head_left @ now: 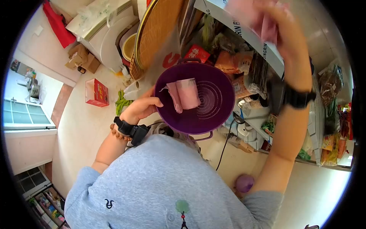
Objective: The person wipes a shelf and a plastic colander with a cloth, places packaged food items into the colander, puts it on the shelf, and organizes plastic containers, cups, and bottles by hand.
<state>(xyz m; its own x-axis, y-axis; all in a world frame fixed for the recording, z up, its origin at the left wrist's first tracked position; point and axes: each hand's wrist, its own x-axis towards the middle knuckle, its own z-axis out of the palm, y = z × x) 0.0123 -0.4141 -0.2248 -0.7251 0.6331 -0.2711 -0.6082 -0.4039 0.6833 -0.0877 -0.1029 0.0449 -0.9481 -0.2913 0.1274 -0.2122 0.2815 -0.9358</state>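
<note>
A purple colander [167,118] with a perforated bottom and loop handles is in front of my body. My left hand [138,110] grips its left rim, thumb over the edge. In the colander lies a folded pink cloth [187,94], toward the left side. My right hand [284,28] is raised at the upper right over a white box top with printed letters. Its fingers are closed on another pink cloth [268,26], which is smeared by motion. Both wrists carry black straps.
Packed food bags and a red packet [197,53] crowd the shelf [274,57] behind the colander. A red box [97,92] and green peppers [122,103] lie on the floor at left. A purple balloon-like ball [244,183] and a black cable [224,149] are at lower right.
</note>
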